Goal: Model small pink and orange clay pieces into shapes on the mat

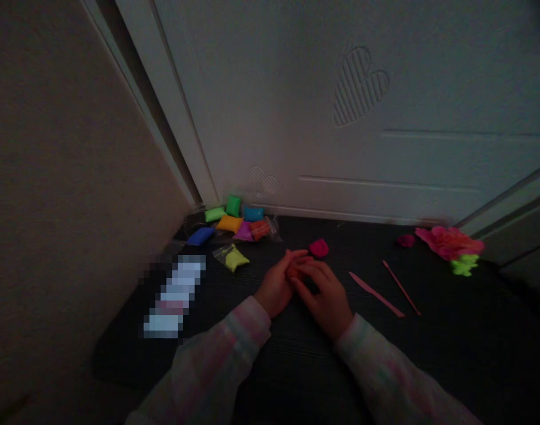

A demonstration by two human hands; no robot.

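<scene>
My left hand (276, 288) is turned palm inward, fingers extended and cupped above the dark table. Between the two hands sits a small orange-red lump of modelling clay (296, 273), mostly covered by fingers. My right hand (327, 295) bends its fingers over the left palm and presses on that lump. Just beyond the fingertips lies a crimson piece of clay (319, 248). To the right of my right hand are a pink plastic clay knife (376, 294) and a thin pink stick tool (402, 287).
Several clay packets, including a yellow one (236, 258) and a blue one (201, 236), lie at the back left. A blurred-out bright screen (176, 298) is at left. A pink clay flower (449, 242) with green clay (465, 265) stands back right. A white panel (274, 118) bounds the table's rear.
</scene>
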